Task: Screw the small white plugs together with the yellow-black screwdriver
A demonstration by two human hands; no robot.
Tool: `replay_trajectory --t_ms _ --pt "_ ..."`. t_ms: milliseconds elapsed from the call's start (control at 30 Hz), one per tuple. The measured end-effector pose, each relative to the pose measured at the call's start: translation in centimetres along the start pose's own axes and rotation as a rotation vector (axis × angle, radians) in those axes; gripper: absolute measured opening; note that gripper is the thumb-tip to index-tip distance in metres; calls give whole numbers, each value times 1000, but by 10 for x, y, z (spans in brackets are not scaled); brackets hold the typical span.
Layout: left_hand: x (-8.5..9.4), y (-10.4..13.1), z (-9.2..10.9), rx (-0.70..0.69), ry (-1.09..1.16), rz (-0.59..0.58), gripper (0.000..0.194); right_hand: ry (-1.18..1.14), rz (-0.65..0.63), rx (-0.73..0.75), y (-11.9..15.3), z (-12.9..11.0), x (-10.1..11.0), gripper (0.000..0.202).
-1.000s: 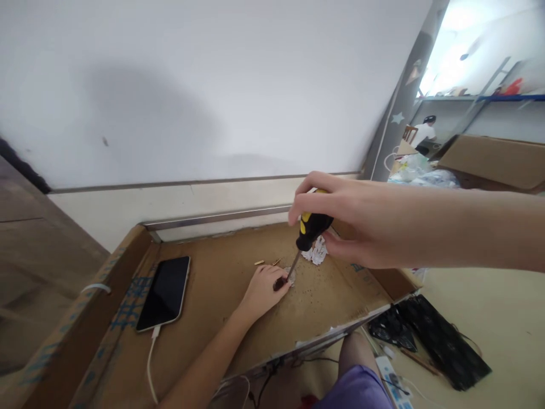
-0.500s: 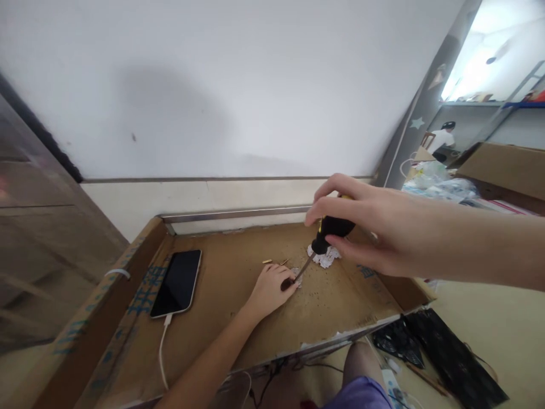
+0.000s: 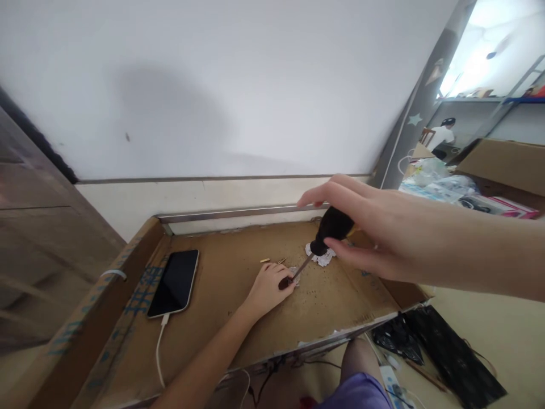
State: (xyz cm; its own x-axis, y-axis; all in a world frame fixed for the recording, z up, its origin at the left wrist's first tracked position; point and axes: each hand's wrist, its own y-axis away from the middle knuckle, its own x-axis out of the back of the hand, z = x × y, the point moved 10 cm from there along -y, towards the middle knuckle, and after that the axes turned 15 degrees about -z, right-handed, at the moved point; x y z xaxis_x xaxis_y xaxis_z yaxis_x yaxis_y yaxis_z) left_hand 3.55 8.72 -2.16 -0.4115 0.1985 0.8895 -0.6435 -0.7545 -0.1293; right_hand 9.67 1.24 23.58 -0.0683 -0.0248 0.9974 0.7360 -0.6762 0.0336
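Note:
My right hand (image 3: 361, 221) has its thumb and fingers around the black handle of a screwdriver (image 3: 334, 224), with the index finger stretched out past it. The shaft slants down to the left, and its tip meets a small dark brown piece (image 3: 285, 282). Closed around that piece, my left hand (image 3: 270, 284) rests on the cardboard. What exactly the piece is I cannot make out. Two small brass-coloured bits, one a short bar (image 3: 264, 261), lie just beyond my left fingers. Crumpled white paper (image 3: 324, 257) sits partly behind the screwdriver handle.
A phone (image 3: 174, 283) with a white charging cable (image 3: 159, 352) lies at left on the cardboard lining (image 3: 221, 267), whose raised side edges the surface. Dark crumbs dot the cardboard. Behind stands a white wall (image 3: 255, 102). A person (image 3: 443, 136) sits far right; black items (image 3: 460, 352) lie on the floor.
The screwdriver handle has turned within my right hand, and its yellow marking shows differently. My right index finger is straighter. My left hand keeps its place on the brown piece.

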Motion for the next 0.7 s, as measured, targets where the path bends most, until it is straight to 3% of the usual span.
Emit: replay_trajectory --t_ms 67,200,333,467,700 --pt "0 0 0 -2 -1 1 6 -35 -36 -13 0 2 -2 40" --pt "0 0 2 -9 -10 0 7 -63 -70 5 0 -1 -2 22" --pt "-2 0 3 -17 -24 0 10 -68 -83 10 -1 -4 -5 28" --pt "-2 0 3 -19 -29 -1 10 -52 -40 44 -3 -7 -1 18" --pt "2 1 4 -33 -10 13 9 -39 48 -32 4 11 10 22"
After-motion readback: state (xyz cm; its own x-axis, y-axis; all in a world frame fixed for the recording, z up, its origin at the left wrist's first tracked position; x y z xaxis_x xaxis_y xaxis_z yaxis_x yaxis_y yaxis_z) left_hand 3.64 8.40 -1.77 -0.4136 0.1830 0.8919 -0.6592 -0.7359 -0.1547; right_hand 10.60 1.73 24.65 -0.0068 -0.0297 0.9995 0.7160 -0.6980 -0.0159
